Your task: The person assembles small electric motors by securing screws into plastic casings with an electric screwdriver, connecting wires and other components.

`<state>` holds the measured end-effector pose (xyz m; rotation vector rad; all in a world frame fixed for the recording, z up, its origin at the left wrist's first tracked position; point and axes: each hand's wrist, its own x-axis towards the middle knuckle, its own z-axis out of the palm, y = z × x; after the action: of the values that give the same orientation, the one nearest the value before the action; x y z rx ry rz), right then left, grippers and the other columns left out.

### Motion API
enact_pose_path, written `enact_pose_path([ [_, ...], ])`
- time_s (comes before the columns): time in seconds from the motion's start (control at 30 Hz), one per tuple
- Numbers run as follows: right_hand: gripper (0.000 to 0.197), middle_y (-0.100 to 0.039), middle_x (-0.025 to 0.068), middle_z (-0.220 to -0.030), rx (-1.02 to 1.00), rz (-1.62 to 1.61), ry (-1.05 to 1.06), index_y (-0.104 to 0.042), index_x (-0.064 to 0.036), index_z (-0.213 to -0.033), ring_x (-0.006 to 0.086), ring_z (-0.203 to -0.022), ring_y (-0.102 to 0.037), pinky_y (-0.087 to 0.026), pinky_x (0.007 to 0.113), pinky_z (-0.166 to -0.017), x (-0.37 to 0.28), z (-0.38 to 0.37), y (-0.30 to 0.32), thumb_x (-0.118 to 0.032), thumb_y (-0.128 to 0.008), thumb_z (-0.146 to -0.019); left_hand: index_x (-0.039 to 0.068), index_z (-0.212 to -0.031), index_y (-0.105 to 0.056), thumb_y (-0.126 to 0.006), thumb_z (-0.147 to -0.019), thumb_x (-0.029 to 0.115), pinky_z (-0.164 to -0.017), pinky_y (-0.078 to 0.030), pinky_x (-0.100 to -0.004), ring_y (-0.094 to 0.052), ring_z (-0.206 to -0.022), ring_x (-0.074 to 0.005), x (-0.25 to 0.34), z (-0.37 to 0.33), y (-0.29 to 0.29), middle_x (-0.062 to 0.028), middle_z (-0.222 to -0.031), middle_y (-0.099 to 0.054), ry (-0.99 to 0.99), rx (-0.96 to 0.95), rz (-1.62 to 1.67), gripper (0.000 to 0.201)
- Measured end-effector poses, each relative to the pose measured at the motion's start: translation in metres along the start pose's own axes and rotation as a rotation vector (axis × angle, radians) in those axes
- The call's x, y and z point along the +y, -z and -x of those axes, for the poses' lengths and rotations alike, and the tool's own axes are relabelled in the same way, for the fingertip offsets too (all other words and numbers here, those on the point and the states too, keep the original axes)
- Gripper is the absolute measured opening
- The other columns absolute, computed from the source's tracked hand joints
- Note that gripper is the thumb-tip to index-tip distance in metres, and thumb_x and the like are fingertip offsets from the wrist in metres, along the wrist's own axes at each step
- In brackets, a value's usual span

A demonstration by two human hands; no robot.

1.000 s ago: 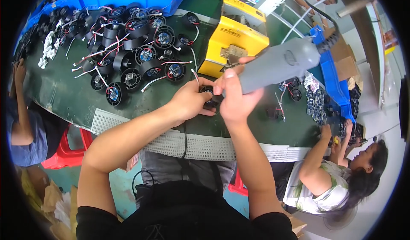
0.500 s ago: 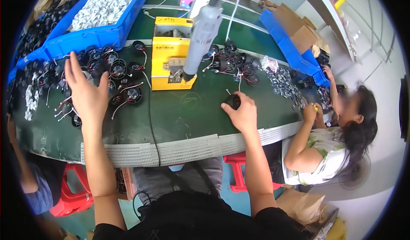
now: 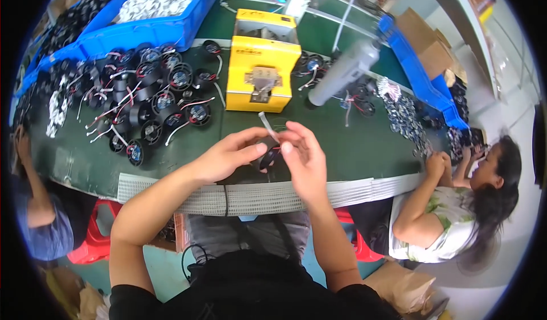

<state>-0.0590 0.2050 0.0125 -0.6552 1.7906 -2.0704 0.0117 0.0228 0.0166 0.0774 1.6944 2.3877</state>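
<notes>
Over the middle of the table's front edge, both my hands meet around a small round black fan (image 3: 268, 156). My left hand (image 3: 231, 153) grips its left side with thumb and fingers. My right hand (image 3: 306, 163) pinches it from the right, partly covering it. A white connector on the fan's wire (image 3: 266, 124) sticks up between my fingers. Beyond my hands stands a yellow box (image 3: 259, 63) with a metal fixture (image 3: 264, 82) on its front. A grey cylindrical tool (image 3: 345, 72), blurred, hangs tilted to the right of the box.
Many wired fans (image 3: 151, 100) lie heaped on the left, below a blue bin (image 3: 188, 26) of white parts. Small dark parts (image 3: 404, 123) spread at right near another blue bin (image 3: 421, 75). Co-workers sit at right (image 3: 439, 212) and left (image 3: 43, 217).
My left hand has come from the fan heap to the middle and now holds the fan with my right, which has moved left. The grey tool has swung right, away from the yellow box.
</notes>
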Motion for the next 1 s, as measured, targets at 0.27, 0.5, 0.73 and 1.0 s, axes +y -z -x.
enact_pose_path([
  [0.27, 0.009, -0.060, 0.0053, -0.098, -0.144, -0.136, 0.005, -0.053, -0.0003, -0.102, 0.0103, -0.089, -0.058, -0.050, 0.026, -0.076, 0.020, -0.002, -0.006, 0.000, -0.057, -0.094, 0.001, -0.124, -0.054, -0.055, -0.099, 0.026, -0.073, -0.053, -0.0275, -0.059, -0.089, -0.0092, -0.001, 0.002, 0.008, -0.0042, -0.101, -0.061, -0.037, 0.137, 0.134, 0.035],
  [0.5, 0.019, -0.062, 0.0044, -0.101, -0.097, -0.121, -0.200, -0.055, -0.0003, -0.108, 0.0109, -0.094, -0.060, -0.049, 0.025, -0.085, 0.024, -0.005, -0.014, -0.002, -0.063, -0.091, 0.005, -0.120, -0.058, -0.059, -0.097, 0.021, -0.074, -0.044, -0.0212, -0.051, -0.084, -0.0045, -0.005, 0.001, 0.010, 0.0032, -0.101, -0.058, -0.249, 0.218, -0.176, 0.028],
  [0.73, 0.010, -0.064, 0.0043, -0.091, -0.040, -0.184, -0.102, -0.061, 0.0029, -0.101, 0.0103, -0.088, -0.060, -0.048, 0.024, -0.082, 0.023, -0.002, -0.012, -0.002, -0.060, -0.093, 0.005, -0.119, -0.058, -0.055, -0.100, 0.024, -0.069, -0.046, -0.0209, -0.057, -0.083, -0.0046, -0.003, -0.001, 0.009, 0.0005, -0.096, -0.063, -0.305, 0.302, -0.193, 0.027],
  [1.0, 0.014, -0.051, 0.0049, -0.064, -0.002, 0.449, 0.499, -0.055, -0.0027, -0.074, 0.0199, -0.066, -0.055, -0.048, 0.045, -0.092, 0.016, -0.010, -0.022, 0.001, -0.067, -0.078, 0.005, -0.106, -0.060, -0.039, -0.104, 0.043, -0.051, -0.048, -0.0253, -0.061, -0.067, -0.0104, 0.001, 0.000, 0.016, -0.0053, -0.087, -0.065, 0.093, 0.253, 0.367, 0.043],
])
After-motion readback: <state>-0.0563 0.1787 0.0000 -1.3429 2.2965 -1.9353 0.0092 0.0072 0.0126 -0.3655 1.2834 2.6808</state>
